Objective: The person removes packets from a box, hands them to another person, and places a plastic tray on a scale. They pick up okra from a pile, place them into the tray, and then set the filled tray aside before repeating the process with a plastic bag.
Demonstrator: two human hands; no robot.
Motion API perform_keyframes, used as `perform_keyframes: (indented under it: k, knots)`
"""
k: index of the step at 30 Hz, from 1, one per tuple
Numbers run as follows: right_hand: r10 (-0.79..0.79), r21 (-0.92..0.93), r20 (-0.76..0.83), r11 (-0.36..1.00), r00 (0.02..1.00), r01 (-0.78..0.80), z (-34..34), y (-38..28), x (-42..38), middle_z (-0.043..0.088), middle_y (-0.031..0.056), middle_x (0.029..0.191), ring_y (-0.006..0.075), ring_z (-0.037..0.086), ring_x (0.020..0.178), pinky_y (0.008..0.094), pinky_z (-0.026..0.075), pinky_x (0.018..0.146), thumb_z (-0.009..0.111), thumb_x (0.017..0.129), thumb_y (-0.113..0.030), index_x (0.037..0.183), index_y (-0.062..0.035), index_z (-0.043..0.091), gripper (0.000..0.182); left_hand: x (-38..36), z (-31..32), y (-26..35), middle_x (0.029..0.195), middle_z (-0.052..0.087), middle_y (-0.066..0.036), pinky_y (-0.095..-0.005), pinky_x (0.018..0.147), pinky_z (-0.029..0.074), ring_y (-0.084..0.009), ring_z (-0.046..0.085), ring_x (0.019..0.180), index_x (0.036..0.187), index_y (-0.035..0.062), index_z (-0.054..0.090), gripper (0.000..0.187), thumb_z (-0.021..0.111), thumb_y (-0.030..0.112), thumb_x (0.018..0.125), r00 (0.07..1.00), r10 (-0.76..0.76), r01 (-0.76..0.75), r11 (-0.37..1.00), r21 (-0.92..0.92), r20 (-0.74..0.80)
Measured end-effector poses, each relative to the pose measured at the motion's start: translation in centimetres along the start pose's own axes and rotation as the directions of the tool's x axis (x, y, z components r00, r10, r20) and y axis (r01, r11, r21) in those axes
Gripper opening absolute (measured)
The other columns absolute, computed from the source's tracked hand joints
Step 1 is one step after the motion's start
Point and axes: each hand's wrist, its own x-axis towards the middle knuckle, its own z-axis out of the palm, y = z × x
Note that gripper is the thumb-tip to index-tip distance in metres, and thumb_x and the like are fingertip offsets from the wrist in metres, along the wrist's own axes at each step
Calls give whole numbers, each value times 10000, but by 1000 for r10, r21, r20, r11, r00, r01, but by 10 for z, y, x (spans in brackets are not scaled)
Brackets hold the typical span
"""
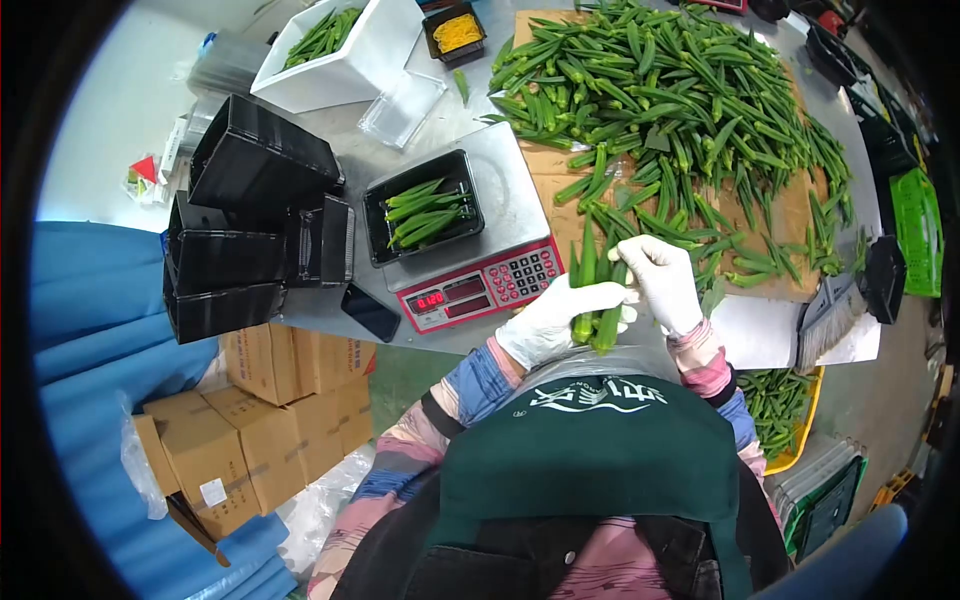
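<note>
Several green okra pods stand upright in my gloved left hand, whose fingers are wrapped round them in front of the apron. My gloved right hand is closed at the right side of the same bunch, its fingertips at the pods. To the left, a black tray with several okra pods lies on the metal plate of a red scale, whose display reads 0.120. Beyond my hands a large okra heap covers cardboard.
Stacked black trays and a phone are left of the scale. A white foam box and a clear lid lie behind. At the right are a brush and a yellow crate. Cardboard boxes stand lower left.
</note>
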Motion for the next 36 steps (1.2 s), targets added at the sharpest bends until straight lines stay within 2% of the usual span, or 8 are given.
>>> perform_keyframes:
  k: [9, 21, 25, 27, 28, 30, 32, 36]
  knots:
    - [2, 226, 183, 973, 983, -44, -6, -2, -8, 671, 37, 941, 87, 606, 849, 253, 525, 769, 552, 1004, -109, 1213, 24, 644, 264, -7, 1, 9, 1163, 640, -101, -319, 865, 562, -191, 665, 991, 1358, -7, 496, 508, 687, 79, 896, 991, 118, -116, 993, 38, -58]
    - [-133, -65, 0, 989, 991, 133, -45, 32, -20, 676, 10, 863, 68, 605, 754, 229, 496, 679, 713, 907, -139, 1026, -22, 690, 169, -9, 4, 8, 1024, 693, -87, -281, 777, 531, -154, 670, 911, 1231, -19, 586, 425, 748, 132, 868, 974, 84, -36, 975, 221, -211]
    - [95, -207, -51, 973, 994, -103, -153, 63, -77, 676, 3, 849, 97, 602, 750, 267, 501, 705, 709, 917, -208, 962, -26, 703, 188, -11, -7, 15, 1056, 691, -109, -313, 778, 540, -194, 677, 898, 1282, -27, 545, 455, 725, 122, 891, 945, 140, -90, 980, 176, -295]
    - [284, -656, -205, 671, 937, -347, -221, 113, -111, 697, 88, 771, 106, 620, 737, 299, 519, 712, 727, 884, -230, 964, -6, 733, 238, -8, -15, 16, 1050, 691, -106, -313, 772, 539, -194, 676, 887, 1277, -26, 549, 444, 722, 109, 892, 940, 140, -88, 981, 174, -310]
    - [283, -906, -232, 286, 931, -313, -242, 128, -128, 723, 140, 826, 161, 684, 768, 329, 542, 734, 735, 865, -255, 1044, 6, 727, 317, -6, -16, 16, 1045, 691, -104, -312, 768, 538, -194, 675, 882, 1272, -25, 552, 436, 722, 105, 892, 938, 133, -81, 982, 172, -320]
    - [216, -813, -384, 381, 898, -440, -232, 113, -133, 739, 170, 901, 242, 723, 825, 354, 555, 771, 738, 847, -291, 1081, -3, 725, 371, -3, -18, 12, 1036, 690, -100, -311, 760, 538, -192, 675, 877, 1261, -23, 558, 425, 724, 103, 890, 941, 106, -54, 984, 168, -320]
    - [58, -600, -328, 758, 943, -256, -204, 95, -102, 738, 180, 921, 294, 721, 863, 372, 556, 809, 732, 842, -290, 1098, -14, 724, 376, 3, -14, 7, 1026, 690, -97, -309, 749, 539, -189, 676, 875, 1249, -19, 565, 418, 730, 108, 887, 952, 88, -35, 983, 179, -294]
    - [-338, -756, -299, 655, 893, -5, -132, 116, -8, 643, 159, 1154, 335, 610, 1088, 399, 492, 946, 744, 828, -227, 1269, -118, 646, 465, 8, 8, 10, 964, 684, -63, -271, 747, 517, -142, 663, 860, 1191, -5, 612, 387, 760, 164, 877, 956, 58, 29, 957, 288, -288]
